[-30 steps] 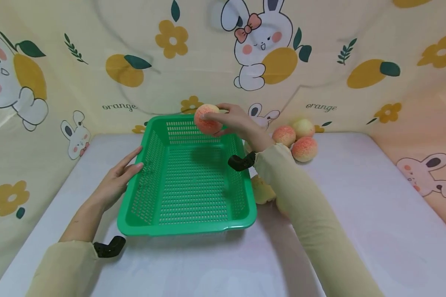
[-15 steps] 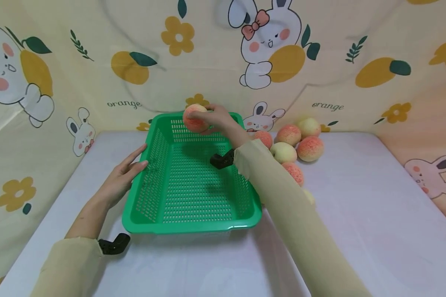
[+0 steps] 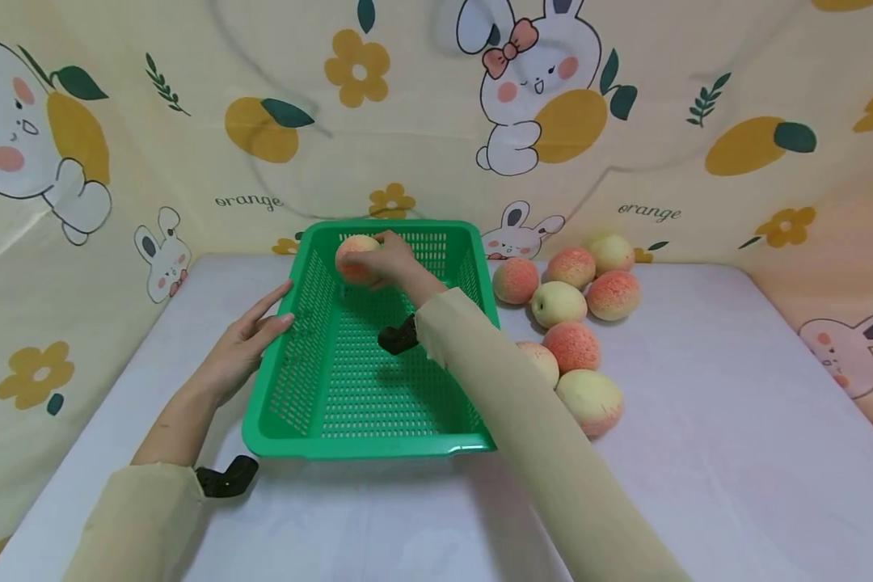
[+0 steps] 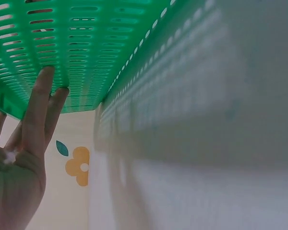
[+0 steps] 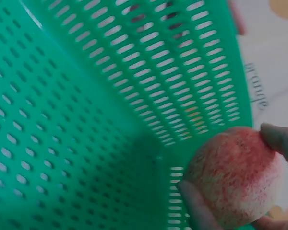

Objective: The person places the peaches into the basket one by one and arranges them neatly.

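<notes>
A green perforated plastic basket [image 3: 378, 447] stands in front of me in the head view, with nothing on the visible part of its floor. My right hand [image 3: 394, 265] pinches a pink-and-cream peach [image 3: 351, 257] inside the basket's far left corner. In the right wrist view, thumb and fingers press on opposite sides of that peach [image 5: 235, 179], beside the slotted wall. My left hand [image 3: 238, 347] touches the basket's left side. The left wrist view shows straight fingers [image 4: 37, 110] of that hand lying against the outer slotted wall.
Several peaches lie to the basket's right, among them a red one [image 3: 571, 347], a pale one [image 3: 558, 304] and a yellowish one [image 3: 591, 401]. My right sleeve [image 3: 524, 428] crosses over the basket's near right corner. A printed cloth backdrop [image 3: 422, 97] rises behind the white table [image 3: 698, 453].
My right hand has carried the peach leftward, then down from above the far rim into the basket's far left corner. The left hand keeps its place on the basket. The view shifts slightly.
</notes>
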### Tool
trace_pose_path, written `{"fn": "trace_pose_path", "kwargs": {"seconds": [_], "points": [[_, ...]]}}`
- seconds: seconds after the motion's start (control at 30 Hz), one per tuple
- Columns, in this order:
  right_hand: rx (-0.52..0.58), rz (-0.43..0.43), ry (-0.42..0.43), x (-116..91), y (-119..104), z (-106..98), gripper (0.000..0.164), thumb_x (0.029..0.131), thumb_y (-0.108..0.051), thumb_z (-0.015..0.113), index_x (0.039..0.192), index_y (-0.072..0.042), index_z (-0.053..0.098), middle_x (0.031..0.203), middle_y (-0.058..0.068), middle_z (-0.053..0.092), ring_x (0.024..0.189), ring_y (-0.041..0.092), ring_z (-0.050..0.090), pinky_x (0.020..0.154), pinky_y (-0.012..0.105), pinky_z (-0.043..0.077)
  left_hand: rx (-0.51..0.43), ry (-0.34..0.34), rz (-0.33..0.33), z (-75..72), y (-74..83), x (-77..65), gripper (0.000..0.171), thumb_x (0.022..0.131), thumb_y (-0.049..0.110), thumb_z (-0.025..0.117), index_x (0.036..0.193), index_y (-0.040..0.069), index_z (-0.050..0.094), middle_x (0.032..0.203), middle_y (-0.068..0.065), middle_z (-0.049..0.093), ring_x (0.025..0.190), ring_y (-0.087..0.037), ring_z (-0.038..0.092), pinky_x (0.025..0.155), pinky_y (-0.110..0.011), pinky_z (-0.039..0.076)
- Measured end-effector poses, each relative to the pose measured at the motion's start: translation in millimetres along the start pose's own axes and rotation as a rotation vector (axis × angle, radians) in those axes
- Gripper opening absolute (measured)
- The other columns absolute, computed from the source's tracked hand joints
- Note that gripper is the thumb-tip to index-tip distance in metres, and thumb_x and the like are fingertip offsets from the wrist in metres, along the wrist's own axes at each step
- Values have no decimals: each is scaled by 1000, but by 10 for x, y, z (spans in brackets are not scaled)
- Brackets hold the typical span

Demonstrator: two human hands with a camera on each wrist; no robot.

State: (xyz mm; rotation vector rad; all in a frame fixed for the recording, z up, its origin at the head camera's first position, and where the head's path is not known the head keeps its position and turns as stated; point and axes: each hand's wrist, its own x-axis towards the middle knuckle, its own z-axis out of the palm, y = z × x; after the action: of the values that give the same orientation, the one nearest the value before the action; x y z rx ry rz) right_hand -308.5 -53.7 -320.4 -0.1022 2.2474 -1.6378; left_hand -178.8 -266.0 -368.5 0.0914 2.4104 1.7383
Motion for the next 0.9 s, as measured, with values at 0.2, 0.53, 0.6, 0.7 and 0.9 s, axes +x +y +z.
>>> {"fn": "trace_pose_path", "kwargs": {"seconds": [0.2, 0.53, 0.6, 0.7, 0.9], "points": [[-2, 13, 35, 54, 99, 174, 64, 86, -21, 72, 136, -3, 38, 134, 20, 44, 114, 36, 57, 81, 45, 57, -12, -11, -1, 8, -2, 4, 62, 98, 49, 47, 152, 41, 18, 131, -6, 57, 95, -6, 65, 84, -31, 52], [-5, 59, -44, 49, 159, 216, 66, 86, -14, 72, 139, -2, 34, 135, 23, 42, 116, 39, 55, 84, 46, 56, -32, -7, 24, -2, -3, -6, 61, 99, 46, 47, 152, 39, 18, 130, -6, 57, 94, -6, 66, 81, -29, 54], [-2, 66, -52, 38, 143, 205, 68, 86, -13, 71, 142, -2, 34, 137, 23, 41, 119, 38, 53, 85, 46, 56, -41, -11, 22, 0, 0, -6, 61, 99, 46, 47, 152, 40, 18, 127, -2, 58, 94, -6, 66, 82, -29, 54], [6, 86, -67, 17, 111, 180, 71, 86, -12, 71, 146, -3, 33, 141, 21, 40, 122, 37, 51, 89, 45, 54, -51, -14, 21, 2, 1, -6, 61, 99, 45, 47, 152, 40, 19, 122, 5, 60, 94, -6, 66, 81, -28, 54], [-105, 103, -50, -29, 14, 125, 72, 86, -17, 71, 148, -7, 35, 146, 16, 38, 124, 30, 49, 93, 39, 52, -50, -9, 22, -12, -7, -13, 61, 99, 45, 47, 152, 39, 19, 120, 9, 60, 93, -5, 66, 79, -28, 56]]}}
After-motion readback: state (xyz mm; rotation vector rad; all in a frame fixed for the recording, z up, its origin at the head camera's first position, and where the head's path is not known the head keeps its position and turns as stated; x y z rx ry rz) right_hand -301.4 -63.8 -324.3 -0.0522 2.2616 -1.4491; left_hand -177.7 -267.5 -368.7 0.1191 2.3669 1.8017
